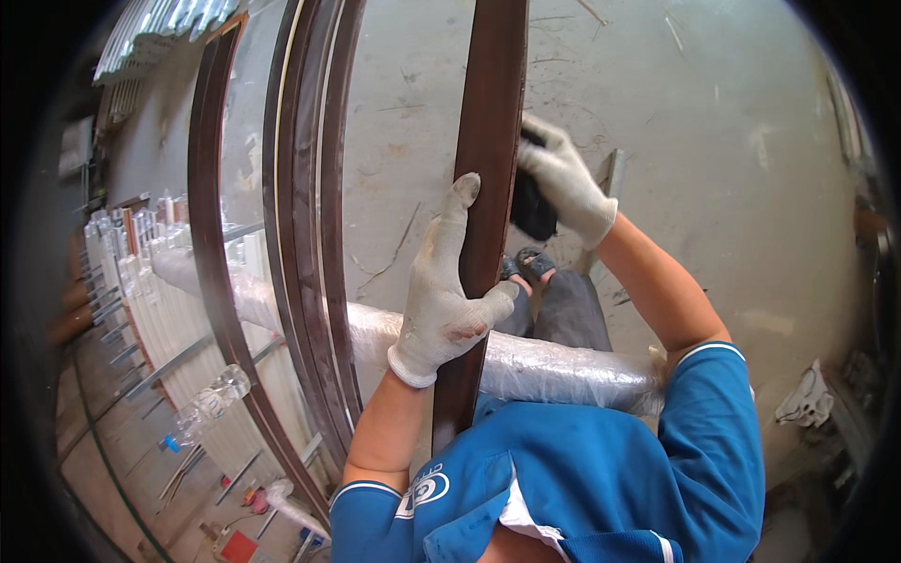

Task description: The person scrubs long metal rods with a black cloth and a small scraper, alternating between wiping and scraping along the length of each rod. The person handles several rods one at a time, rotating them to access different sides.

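A long dark brown board [493,84] runs upward in front of my body. My left hand [441,300], in a stained pale work glove, grips the board from its left side, one finger and the thumb lying over its face. My right hand [568,183], gloved too, is at the board's right edge, its fingers closed around a soft-looking black thing [533,202]. That thing is partly hidden by the hand and the board, so I cannot tell its kind or whether it touches the edge.
A plastic-wrapped padded bar [563,371] crosses below the board. Several more brown strips [305,169] stand to the left, with another brown strip [211,188] further out. A plastic bottle [216,399] and stacked white lengths [160,319] are beyond them. Debris lies on the concrete floor [694,141].
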